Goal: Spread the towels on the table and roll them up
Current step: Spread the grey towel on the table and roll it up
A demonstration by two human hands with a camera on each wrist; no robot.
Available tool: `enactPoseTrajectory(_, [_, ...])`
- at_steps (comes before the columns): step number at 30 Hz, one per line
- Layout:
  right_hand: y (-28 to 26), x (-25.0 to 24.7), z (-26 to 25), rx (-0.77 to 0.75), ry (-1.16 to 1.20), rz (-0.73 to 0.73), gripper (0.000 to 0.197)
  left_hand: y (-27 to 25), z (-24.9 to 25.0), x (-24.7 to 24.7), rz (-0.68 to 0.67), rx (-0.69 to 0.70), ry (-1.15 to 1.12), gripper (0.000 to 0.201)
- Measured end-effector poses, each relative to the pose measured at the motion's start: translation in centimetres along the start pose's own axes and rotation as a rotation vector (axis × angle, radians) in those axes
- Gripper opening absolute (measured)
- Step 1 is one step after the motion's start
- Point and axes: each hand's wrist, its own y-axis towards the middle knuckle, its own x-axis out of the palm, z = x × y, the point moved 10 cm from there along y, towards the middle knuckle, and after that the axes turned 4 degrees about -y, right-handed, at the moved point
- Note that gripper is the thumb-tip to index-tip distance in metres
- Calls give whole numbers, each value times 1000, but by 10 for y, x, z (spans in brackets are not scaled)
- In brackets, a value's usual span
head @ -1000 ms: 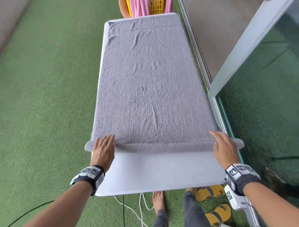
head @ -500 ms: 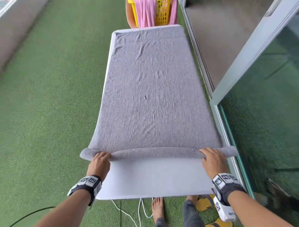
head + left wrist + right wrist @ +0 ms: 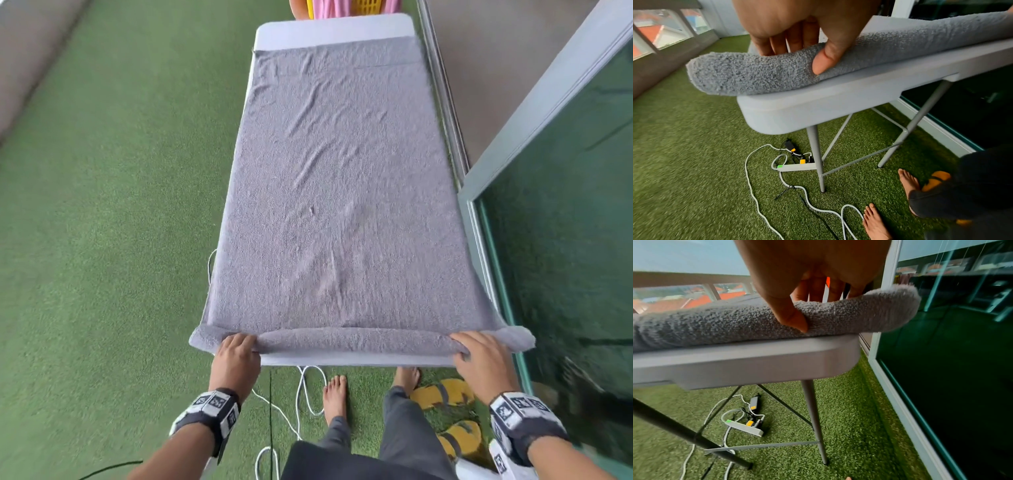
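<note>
A grey towel lies flat along the white table, its near end rolled into a thin roll at the table's near edge. My left hand grips the roll near its left end, thumb in front and fingers over the top. My right hand grips it near the right end the same way. Both roll ends stick out past the table's sides.
A yellow basket with pink cloth stands beyond the far end. A glass door runs close along the right. Under the table lie a power strip and white cables; yellow sandals sit by my bare feet on green turf.
The whole towel has slid toward me, baring the table's far end, and the roll now sits at the near edge. My hands went from resting flat on the roll to gripping it.
</note>
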Motion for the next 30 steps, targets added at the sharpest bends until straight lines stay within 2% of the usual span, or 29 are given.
enactPoseTrajectory(1, [-2, 0, 6, 11, -33, -18, 34, 0, 4, 4, -18, 23, 13, 13])
enactPoseTrajectory(4, [1, -8, 10, 6, -51, -26, 27, 5, 4, 14, -76, 66, 32, 31])
enactPoseTrajectory(7, [9, -24, 7, 14, -38, 70, 39, 20, 1, 6, -23, 69, 92, 53])
enactPoseTrajectory(9, [9, -29, 6, 21, 0, 123, 44, 24, 2, 4, 0, 78, 56, 57])
enactPoseTrajectory(11, [2, -10, 0, -27, 42, 25, 50, 17, 7, 16, -60, 125, 39, 53])
enactPoseTrajectory(14, [-7, 5, -2, -64, -45, -71, 56, 8, 4, 27, -116, 168, 152, 65])
enactPoseTrajectory(16, [1, -4, 2, -14, -88, -77, 45, 18, 4, 18, -101, 141, 180, 56])
enactPoseTrajectory(18, [17, -15, 2, -7, -112, -75, 34, 36, 13, 6, -71, 142, 203, 35])
enactPoseTrajectory(20, [34, -27, 0, 10, -118, -44, 31, 58, 21, -4, -57, 137, 223, 13])
enactPoseTrajectory(22, [42, -40, -1, 36, -74, 39, 36, 73, 23, -11, -9, 113, 167, 26])
enactPoseTrajectory(24, [39, -35, -6, 31, -32, 12, 40, 76, 26, -12, 27, 95, 60, 42])
enactPoseTrajectory(25, [34, -26, -7, 22, -27, -37, 43, 73, 28, -6, 4, 109, 40, 46])
enactPoseTrajectory(27, [23, -13, -5, 11, -54, -84, 48, 59, 33, 7, -53, 185, 70, 41])
enactPoseTrajectory(30, [21, -14, 1, 13, -131, -105, 37, 52, 23, 18, -137, 146, 136, 43])
